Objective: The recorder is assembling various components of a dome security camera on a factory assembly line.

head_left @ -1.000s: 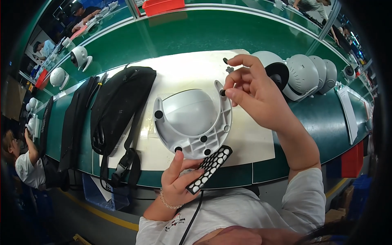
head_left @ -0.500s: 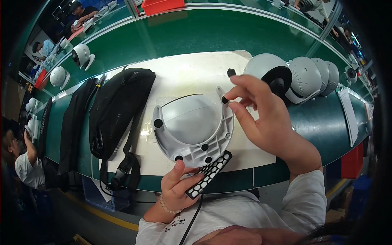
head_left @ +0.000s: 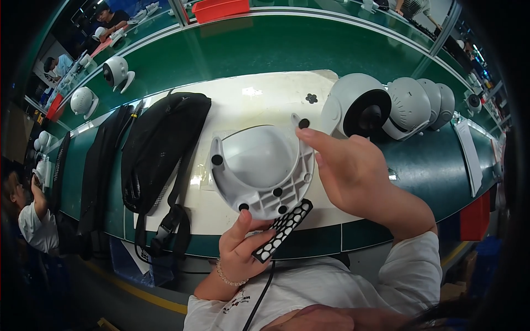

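My left hand (head_left: pixel 240 245) is closed on the lower rim of a white camera-like device (head_left: pixel 256 157), its ribbed U-shaped stand (head_left: pixel 265 207) turned up toward me. Several round black pads sit on that stand. The same hand also holds a black strip (head_left: pixel 282 231) with rows of white round spots. My right hand (head_left: pixel 356 171) is closed around the stand's right arm. One fingertip presses beside the black pad (head_left: pixel 303 123) near the arm's tip; the other fingers are mostly hidden.
A white mat (head_left: pixel 287 91) lies on the green bench. A black mesh bag (head_left: pixel 165 149) sits at left, and several white camera units (head_left: pixel 408 102) stand at right. A small black flower-shaped piece (head_left: pixel 312 99) lies beyond my right hand. Other people work at far left and top.
My right hand has gone from pinching a black pad at the stand's right arm to pressing there with its fingers around the arm. The device has shifted slightly.
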The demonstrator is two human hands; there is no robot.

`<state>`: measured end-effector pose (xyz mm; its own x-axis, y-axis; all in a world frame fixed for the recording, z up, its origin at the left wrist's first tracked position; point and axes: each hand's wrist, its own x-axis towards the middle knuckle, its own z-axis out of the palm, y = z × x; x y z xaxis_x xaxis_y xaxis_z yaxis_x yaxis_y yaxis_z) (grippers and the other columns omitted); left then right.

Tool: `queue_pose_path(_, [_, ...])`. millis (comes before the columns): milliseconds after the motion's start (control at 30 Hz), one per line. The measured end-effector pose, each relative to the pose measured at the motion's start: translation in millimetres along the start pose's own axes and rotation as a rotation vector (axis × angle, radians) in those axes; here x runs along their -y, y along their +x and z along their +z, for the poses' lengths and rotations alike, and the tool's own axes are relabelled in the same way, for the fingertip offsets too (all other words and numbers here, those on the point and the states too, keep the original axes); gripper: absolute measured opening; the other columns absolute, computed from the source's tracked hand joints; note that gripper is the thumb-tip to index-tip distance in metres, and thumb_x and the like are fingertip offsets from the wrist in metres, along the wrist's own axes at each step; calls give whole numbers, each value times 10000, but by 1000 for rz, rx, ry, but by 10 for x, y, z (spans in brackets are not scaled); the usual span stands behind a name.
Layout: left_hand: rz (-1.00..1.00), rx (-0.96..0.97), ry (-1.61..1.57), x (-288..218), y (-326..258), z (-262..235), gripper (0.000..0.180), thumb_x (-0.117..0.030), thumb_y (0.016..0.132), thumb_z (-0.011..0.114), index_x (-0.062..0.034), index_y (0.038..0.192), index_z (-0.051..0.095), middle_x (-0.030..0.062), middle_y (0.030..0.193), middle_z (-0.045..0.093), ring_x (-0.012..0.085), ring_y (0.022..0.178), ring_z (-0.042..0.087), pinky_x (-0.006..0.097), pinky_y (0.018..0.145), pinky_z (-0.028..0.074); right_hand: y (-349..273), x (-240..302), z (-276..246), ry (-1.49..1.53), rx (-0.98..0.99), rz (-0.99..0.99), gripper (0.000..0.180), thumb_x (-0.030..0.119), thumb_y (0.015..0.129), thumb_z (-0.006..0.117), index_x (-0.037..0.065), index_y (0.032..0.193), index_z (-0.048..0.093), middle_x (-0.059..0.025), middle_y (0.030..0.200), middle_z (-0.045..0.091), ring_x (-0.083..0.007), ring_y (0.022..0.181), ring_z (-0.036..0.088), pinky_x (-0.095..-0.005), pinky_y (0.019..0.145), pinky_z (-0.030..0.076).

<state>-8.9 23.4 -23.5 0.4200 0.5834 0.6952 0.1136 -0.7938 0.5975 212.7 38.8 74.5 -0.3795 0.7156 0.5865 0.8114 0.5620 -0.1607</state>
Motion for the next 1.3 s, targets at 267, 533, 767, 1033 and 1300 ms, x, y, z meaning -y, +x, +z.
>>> queue_pose_path(267, [-20,-23,28,3,-14,33,216,112,583,668,42,755,557,175,1378,219,242,778,626,278,645,517,-81,-35,15,537,-44,358,484,1,754,564,76,1184,353,-83,1001,566,-97,575,505,-229,549,386])
queue_pose_path(533, [-27,-56,-2,7,9,70,225,139,576,659,58,754,549,177,1371,232,238,800,618,268,648,520,-206,-100,94,590,61,436,141,196,788,606,95,842,523,-107,1214,326,-233,1154,289,-358,972,203])
queue_pose_path(767, [-38,-56,-10,-2,20,65,236,151,567,657,59,753,545,177,1370,234,235,788,619,268,641,522,-222,-40,116,582,145,337,115,189,821,561,86,845,518,-154,1331,277,-252,1198,286,-374,969,222])
queue_pose_path(1033, [-54,-53,15,-10,-1,59,228,146,566,655,54,744,547,180,1359,256,231,783,621,266,640,520,-239,-8,138,744,60,449,94,159,829,544,72,854,523,-158,1317,313,-266,1184,321,-364,957,253])
queue_pose_path(1300, [-45,-122,36,10,6,86,226,97,555,644,29,756,565,144,1329,340,218,692,623,256,544,486,-255,-3,167,353,7,257,132,163,783,587,56,857,568,-144,1275,385,-298,1160,355,-372,923,287])
